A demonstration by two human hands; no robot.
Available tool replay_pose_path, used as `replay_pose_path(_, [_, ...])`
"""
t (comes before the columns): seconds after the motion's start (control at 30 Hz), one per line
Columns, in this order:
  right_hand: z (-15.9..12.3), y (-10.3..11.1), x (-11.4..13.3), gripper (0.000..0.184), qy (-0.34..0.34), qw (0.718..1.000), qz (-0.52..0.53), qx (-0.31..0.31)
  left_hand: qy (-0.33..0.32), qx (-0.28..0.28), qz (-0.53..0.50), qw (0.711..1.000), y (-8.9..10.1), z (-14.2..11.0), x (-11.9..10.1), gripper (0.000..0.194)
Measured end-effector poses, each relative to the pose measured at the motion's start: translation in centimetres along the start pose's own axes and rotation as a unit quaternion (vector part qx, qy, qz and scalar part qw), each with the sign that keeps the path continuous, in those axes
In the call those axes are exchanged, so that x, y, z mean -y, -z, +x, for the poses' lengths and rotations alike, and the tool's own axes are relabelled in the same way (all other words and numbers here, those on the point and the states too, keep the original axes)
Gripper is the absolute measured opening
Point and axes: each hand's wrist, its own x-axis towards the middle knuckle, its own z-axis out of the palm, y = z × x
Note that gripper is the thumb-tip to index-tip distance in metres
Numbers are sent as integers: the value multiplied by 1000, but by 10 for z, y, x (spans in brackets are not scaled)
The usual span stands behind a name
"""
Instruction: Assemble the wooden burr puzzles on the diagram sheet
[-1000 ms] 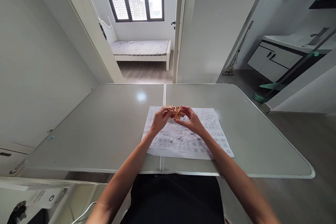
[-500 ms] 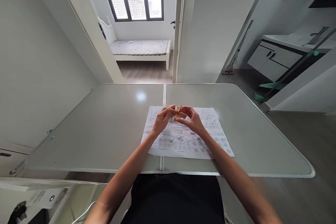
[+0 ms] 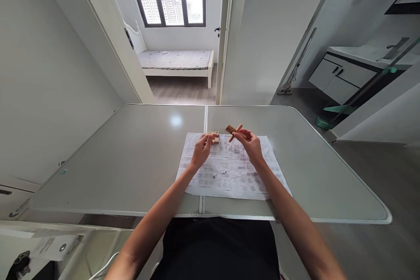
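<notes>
My right hand (image 3: 251, 143) pinches a cluster of crossed wooden puzzle pieces (image 3: 231, 130) and holds it tilted above the far edge of a printed sheet. My left hand (image 3: 202, 148) is closed, thumb and fingertips together. Its tips are right at several small wooden puzzle pieces (image 3: 216, 140) at the top edge of the sheet. Whatever lies between the left fingertips blends with those pieces. The paper instruction sheet (image 3: 213, 188), covered in small diagrams, lies flat beneath both hands.
A grey-green table (image 3: 131, 162) with a pale rim and a centre seam (image 3: 205, 118) spans the view. Beyond it are a bed (image 3: 177, 59) in a doorway and, to the right, a washbasin cabinet (image 3: 343, 74). A white cable (image 3: 105, 267) hangs at lower left.
My hands have drawn apart. The right one has carried the wooden cluster slightly up and to the right, away from my left hand, which has barely moved.
</notes>
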Motion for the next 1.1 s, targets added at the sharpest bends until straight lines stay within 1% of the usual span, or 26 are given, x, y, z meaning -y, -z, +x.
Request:
replay_pose_path(0.1, [6,12,1,70,-3,995,-74,-63,-1,7,21,1000,-1,-1,-1,53])
replay_pose_path(0.23, [10,25,4,70,-24,975,-172,-142,4,23,48,999,0,-2,-3,53])
replay_pose_path(0.3, [13,30,3,71,-36,966,-194,-167,8,26,55,998,0,-3,-3,53])
replay_pose_path(0.4, [19,36,-1,71,-56,959,-209,-186,12,27,57,998,0,-3,-3,53])
replay_pose_path(0.53, [23,40,-4,70,-70,952,-223,-198,10,28,62,998,0,-3,-3,51])
replay_pose_path(0.83, [26,43,-2,71,-133,932,-283,-181,20,19,70,997,1,-2,-2,52])
replay_pose_path(0.97, [27,44,-1,77,-142,925,-306,-175,30,8,78,996,2,-2,-2,46])
replay_pose_path(1.1, [27,43,-1,77,-145,919,-323,-170,41,-7,75,996,2,-2,-2,39])
